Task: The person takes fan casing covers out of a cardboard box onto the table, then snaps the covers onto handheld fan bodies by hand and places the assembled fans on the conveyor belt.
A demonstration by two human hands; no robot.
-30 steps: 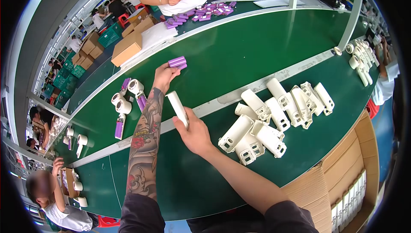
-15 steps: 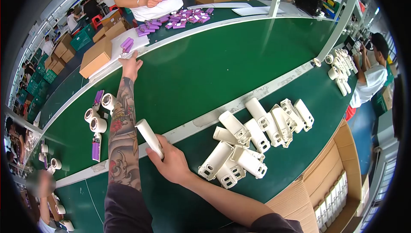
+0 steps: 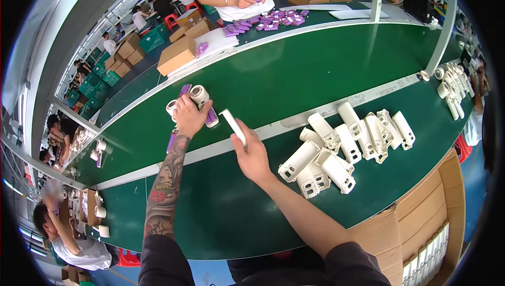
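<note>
My right hand [image 3: 253, 154] is wrapped round a slim white plastic cover [image 3: 233, 126], held tilted above the pale rail. My left hand [image 3: 190, 115] reaches over a group of white parts with round heads and purple battery packs on the green belt. Its fingers are spread over them, touching or just above; the contact is partly hidden. One round-headed part [image 3: 199, 94] shows beyond the fingers, and a purple pack [image 3: 211, 116] lies beside the hand. Right of my right hand, several white housings [image 3: 315, 165] lie piled on the near green table.
A pale rail [image 3: 279, 126] divides belt and table. A cardboard box [image 3: 428, 212] holding white parts stands at lower right. Across the belt a person handles purple packs [image 3: 273, 20]. Another person sits at lower left, beside a small box [image 3: 90, 207]. More white parts [image 3: 452, 89] lie far right.
My left hand first carried a purple battery pack to the far ledge and released it, then came back to the round-headed parts. My right hand keeps holding the white cover. The camera view has shifted.
</note>
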